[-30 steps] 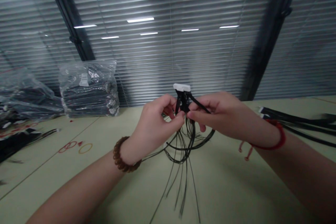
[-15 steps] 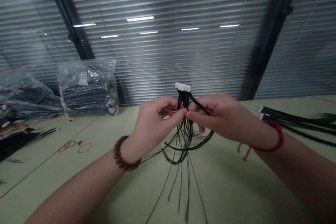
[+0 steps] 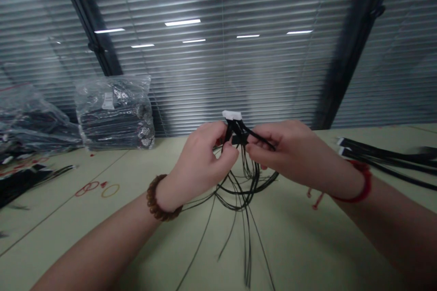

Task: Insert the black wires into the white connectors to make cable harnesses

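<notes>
Between my hands is a wire harness (image 3: 253, 191) of thin black wires, held up above the table. Its white connector (image 3: 232, 115) points upward just over my fingertips. My left hand (image 3: 210, 152) is closed, thumb and fingers pinching some of the wires below the connector on the left. On the other side, my right hand (image 3: 282, 145) pinches more black wires, one thick strand running over its fingers. Below, the wires curve in loops and several loose ends trail down toward me. A small dark piece shows between the fingertips; I cannot make out what it is.
Clear plastic bags (image 3: 114, 113) packed with dark cables stand at the back left. Red and yellow rubber bands (image 3: 111, 191) lie on the pale table (image 3: 136, 254). More black cables (image 3: 385, 154) with white connectors lie at the right, others at the left edge. Blinds rise behind.
The connector has shifted slightly left and tilted. My fingertips, close together before, have moved apart, spreading the wires into separate strands beneath the connector.
</notes>
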The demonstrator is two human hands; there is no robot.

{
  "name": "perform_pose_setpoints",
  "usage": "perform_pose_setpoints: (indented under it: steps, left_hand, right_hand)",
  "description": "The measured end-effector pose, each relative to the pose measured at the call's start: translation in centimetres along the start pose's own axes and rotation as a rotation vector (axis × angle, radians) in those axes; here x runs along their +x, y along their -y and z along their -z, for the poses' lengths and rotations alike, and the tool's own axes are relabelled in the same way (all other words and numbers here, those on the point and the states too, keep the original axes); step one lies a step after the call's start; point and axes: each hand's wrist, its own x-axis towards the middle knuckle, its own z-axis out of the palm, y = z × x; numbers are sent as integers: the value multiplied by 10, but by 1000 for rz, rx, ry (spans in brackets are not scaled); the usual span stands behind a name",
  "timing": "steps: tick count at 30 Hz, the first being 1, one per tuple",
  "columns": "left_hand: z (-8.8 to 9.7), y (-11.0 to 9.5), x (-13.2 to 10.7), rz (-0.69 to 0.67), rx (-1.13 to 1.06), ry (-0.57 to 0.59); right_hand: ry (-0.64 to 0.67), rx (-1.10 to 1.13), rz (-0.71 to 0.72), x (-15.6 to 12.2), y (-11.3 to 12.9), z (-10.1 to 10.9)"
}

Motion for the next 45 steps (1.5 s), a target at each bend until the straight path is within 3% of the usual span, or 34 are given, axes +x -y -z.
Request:
perform_pose_setpoints:
  steps: [2, 5, 7, 9, 15, 19, 23, 28, 31, 37, 40, 45]
  left_hand:
    - [4, -1, 4, 192, -349, 108]
    - [10, -4, 8, 596, -940, 379]
    - [12, -6, 9, 770, -1151, 523]
    - [10, -9, 7, 812, -1224, 542]
    - [2, -17, 4, 748, -1015, 352]
    - [0, -14, 3, 580, -875, 349]
    - [-5, -7, 1, 355, -712, 281]
    - [-11, -2, -1, 282, -630, 101]
    - [-7, 1, -1, 222, -380, 20]
    - [13, 10, 5, -15, 288, -42]
    - [23, 14, 8, -57, 256, 15]
    - [35, 7, 10, 173, -255, 239]
  right_hand:
    - [-45, -47, -28, 1, -2, 2]
    - [-77, -68, -67, 2, -8, 3]
    - [-42, -34, -79, 3, -12, 1]
    - [17, 23, -85, 4, -13, 0]
    - [29, 163, -104, 4, -8, 0]
    - [61, 308, -157, 5, -2, 1]
    - [154, 522, -210, 6, 6, 2]
    - [322, 1013, -206, 3, 10, -2]
    - [446, 1111, -220, 0, 11, -11]
    - [279, 1028, -269, 3, 5, -4]
    - [282, 1104, -326, 5, -1, 11]
    - [356, 1247, -419, 4, -6, 25]
